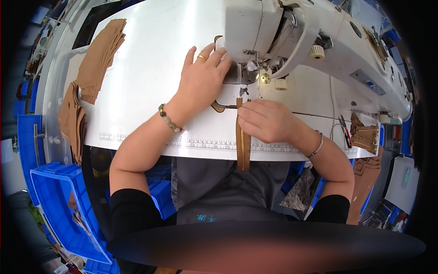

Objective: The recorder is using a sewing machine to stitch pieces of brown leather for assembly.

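Note:
A brown zipper (244,148) with gold-coloured teeth runs down over the table's front edge. My right hand (265,121) pinches its upper part, just in front of the sewing machine's (303,20) needle area. My left hand (203,80) lies to the left of the machine head with its fingers stretched out and slightly apart. The fingertips reach beside the metal needle plate (236,75), and the machine head partly hides what lies around them. The zipper's top end stands a little short of the presser foot (251,67).
Stacked brown fabric pieces (101,59) lie at the far left, with more brown cloth (73,118) hanging over the edge. Red-handled scissors (346,132) and brown zipper pieces (364,134) rest at the right. A printed ruler (191,144) follows the front edge; a blue crate (45,176) stands lower left.

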Motion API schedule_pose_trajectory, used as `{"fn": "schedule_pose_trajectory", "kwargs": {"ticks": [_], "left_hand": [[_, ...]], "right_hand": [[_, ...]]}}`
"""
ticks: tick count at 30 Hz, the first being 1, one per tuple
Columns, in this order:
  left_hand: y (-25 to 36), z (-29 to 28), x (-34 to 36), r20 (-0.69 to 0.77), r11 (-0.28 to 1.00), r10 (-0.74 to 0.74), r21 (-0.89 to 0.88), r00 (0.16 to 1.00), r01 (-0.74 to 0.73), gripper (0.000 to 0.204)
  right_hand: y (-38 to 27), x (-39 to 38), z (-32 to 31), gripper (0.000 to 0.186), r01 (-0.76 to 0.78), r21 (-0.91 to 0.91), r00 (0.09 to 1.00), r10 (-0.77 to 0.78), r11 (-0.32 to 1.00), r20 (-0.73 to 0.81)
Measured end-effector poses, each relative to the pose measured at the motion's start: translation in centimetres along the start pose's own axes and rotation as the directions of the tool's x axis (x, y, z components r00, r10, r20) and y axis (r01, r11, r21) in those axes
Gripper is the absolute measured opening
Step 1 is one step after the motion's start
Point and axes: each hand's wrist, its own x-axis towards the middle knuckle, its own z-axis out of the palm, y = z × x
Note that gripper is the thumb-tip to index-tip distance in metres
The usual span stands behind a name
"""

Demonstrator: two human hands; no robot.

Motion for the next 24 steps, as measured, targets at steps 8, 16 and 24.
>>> {"fn": "schedule_pose_trajectory", "kwargs": {"ticks": [8,16,24], "left_hand": [[2.2,-0.4,-0.5,-0.039,0.991,0.101,0.093,0.994,-0.097,0.040],[-2.3,2.1,3.8,0.119,0.995,0.104,-0.005,0.987,-0.105,0.033],[-11.4,2.1,3.2,-0.397,0.961,-0.122,0.183,0.910,0.209,0.024]], "right_hand": [[-0.1,-0.1,0.2,0.012,0.005,-0.002,1.000,-0.005,1.000,0.016],[-0.4,0.0,-0.2,0.019,-0.093,-0.040,0.993,0.096,0.995,0.065],[-0.8,0.2,-0.2,0.023,-0.113,-0.072,0.991,0.118,0.991,0.066]]}}
